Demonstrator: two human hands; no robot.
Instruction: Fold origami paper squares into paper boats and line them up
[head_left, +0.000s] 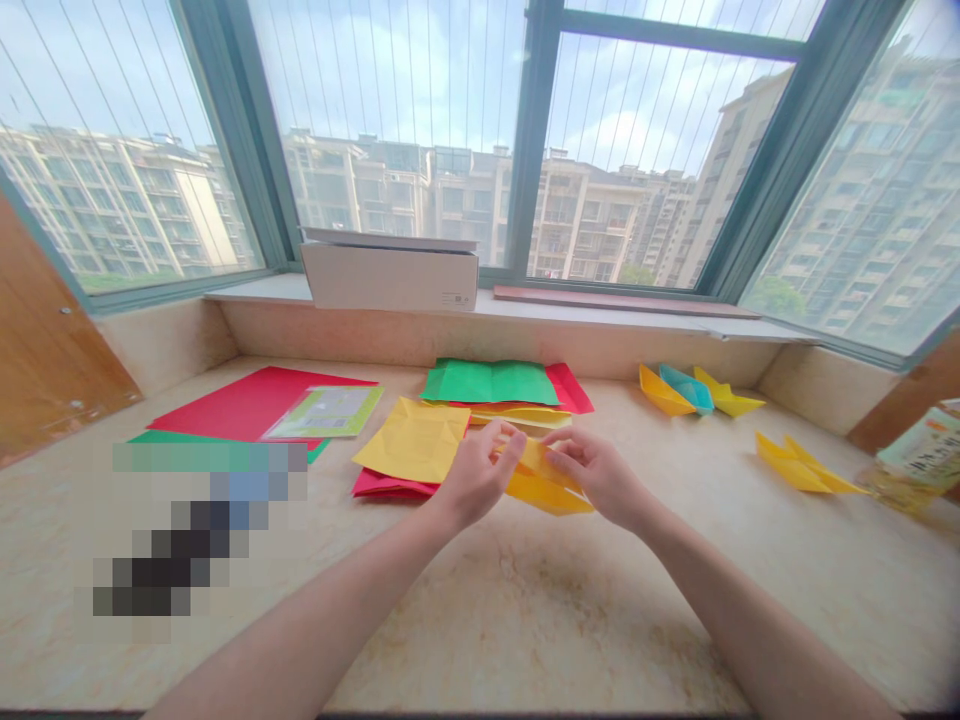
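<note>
Between my two hands is a partly folded piece of yellow paper (pixel 549 492), just above the stone counter. My left hand (pixel 486 468) pinches its left side, thumb and fingers together. On its right side, the fingers of my right hand (pixel 592 470) close on the upper edge. Left of it, close to my left hand, lies a yellow creased sheet (pixel 412 440) on top of red paper (pixel 394 487). Just beyond my hands are a green creased sheet (pixel 491 381), more yellow paper and a red sheet (pixel 570 388).
Folded paper boats, yellow (pixel 666 392), blue (pixel 688 388) and another yellow (pixel 727 395), stand at the back right. A further yellow folded piece (pixel 806 465) and a plastic bag (pixel 926 455) lie right. Red sheets (pixel 240 405) and a packet (pixel 326 412) lie left. A white box (pixel 390 275) is on the sill.
</note>
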